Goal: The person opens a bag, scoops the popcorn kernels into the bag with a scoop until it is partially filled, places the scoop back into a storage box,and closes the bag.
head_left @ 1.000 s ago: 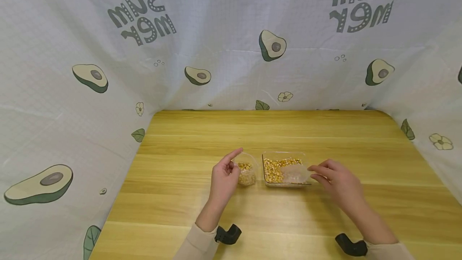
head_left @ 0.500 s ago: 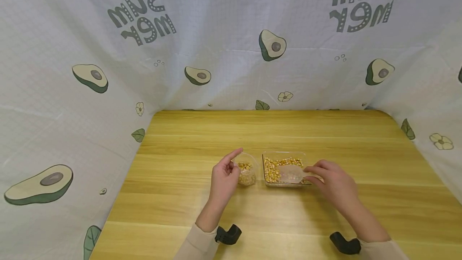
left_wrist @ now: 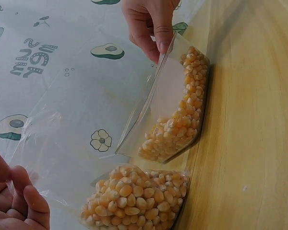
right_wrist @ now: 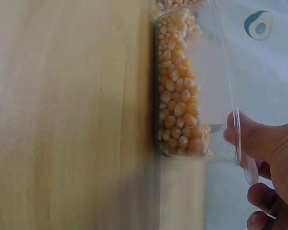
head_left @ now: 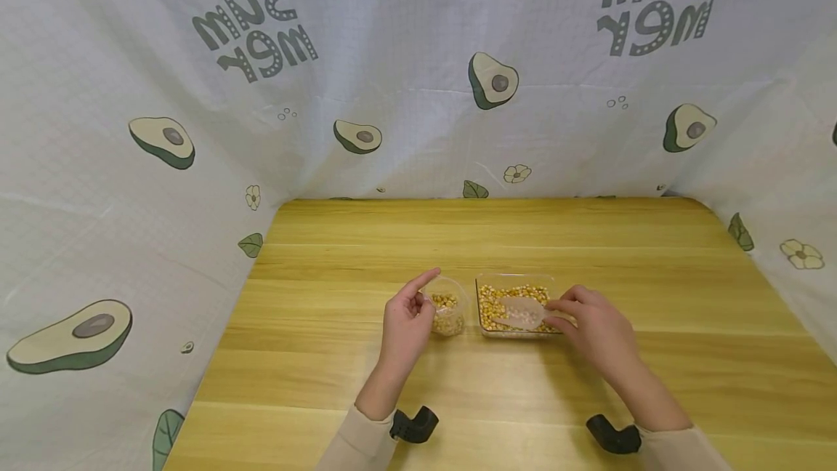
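A clear plastic bag [left_wrist: 134,199] of dried corn kernels sits on the table, its mouth spread wide. My left hand [head_left: 407,318] pinches the bag's edge between thumb and fingers, index finger stretched along the rim. Just right of it stands a clear rectangular container [left_wrist: 134,129], partly filled with loose corn kernels [right_wrist: 175,91]. My right hand [head_left: 601,329] comes over the container's right side and pinches the handle of a translucent white scoop [head_left: 519,313]. The scoop's flat blade lies inside the container, among the kernels; its lower edge is hidden by them.
Both vessels stand near the middle of a wooden table [head_left: 366,246]. A white curtain [head_left: 405,57] printed with avocados surrounds its back and sides. Black wrist mounts [head_left: 415,425] stick out from both forearms, close above the table.
My right hand has moved left, pushing the scoop farther into the container and tilting it among the kernels. My left hand and the bag have stayed in place.
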`<state>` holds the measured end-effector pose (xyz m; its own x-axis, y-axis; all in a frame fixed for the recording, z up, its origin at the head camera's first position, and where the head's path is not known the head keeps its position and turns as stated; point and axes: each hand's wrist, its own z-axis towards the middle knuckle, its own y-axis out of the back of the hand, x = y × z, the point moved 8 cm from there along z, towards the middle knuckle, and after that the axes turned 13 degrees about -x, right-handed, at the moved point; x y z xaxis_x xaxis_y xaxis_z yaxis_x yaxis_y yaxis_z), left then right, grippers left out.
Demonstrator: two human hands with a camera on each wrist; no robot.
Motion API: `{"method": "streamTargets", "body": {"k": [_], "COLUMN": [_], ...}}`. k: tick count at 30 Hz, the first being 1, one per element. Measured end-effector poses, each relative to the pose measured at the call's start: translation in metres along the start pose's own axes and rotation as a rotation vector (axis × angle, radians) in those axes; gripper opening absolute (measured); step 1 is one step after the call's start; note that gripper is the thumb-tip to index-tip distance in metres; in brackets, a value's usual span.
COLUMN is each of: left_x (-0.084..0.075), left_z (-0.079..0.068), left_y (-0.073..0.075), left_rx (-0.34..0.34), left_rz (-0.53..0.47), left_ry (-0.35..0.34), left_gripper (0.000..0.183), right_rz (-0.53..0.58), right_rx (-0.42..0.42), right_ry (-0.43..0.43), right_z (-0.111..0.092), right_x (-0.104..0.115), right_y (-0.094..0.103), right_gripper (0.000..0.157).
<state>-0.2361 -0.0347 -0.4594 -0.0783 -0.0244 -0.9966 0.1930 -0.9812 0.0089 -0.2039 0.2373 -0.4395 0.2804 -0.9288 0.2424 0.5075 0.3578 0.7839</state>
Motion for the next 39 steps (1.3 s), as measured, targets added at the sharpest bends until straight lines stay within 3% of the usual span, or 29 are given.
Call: {"method": "streamTargets", "body": {"k": [8,19,26,39], "left_x": [-0.002,-0.001,-0.002,-0.002], "left_z": [-0.001,-0.001,-0.001,-0.002], "left_y": [0.0,-0.001,0.0,0.0], "left_rx": [0.008,0.01,0.001,-0.012], "left_rz": [-0.003,-0.007,-0.006,0.0], "left_ry": [-0.006,-0.003,-0.004,-0.004], "left_gripper": [0.051,0.05,0.051,0.051], "right_rz": [0.038,0.113,0.189,0.268], "right_rx": [-0.099,-0.168,-0.139,-0.158], "right_ry": [0.043,0.021,-0.082,-0.194], "right_z": [-0.004,-0.012,-0.017,-0.021], "right_x": [0.001,-0.006,-0.015,-0.024], "right_y": [0.002,0.001,-0.001,0.002], "right_gripper": [0.021,0.021,0.021,0.018]}}
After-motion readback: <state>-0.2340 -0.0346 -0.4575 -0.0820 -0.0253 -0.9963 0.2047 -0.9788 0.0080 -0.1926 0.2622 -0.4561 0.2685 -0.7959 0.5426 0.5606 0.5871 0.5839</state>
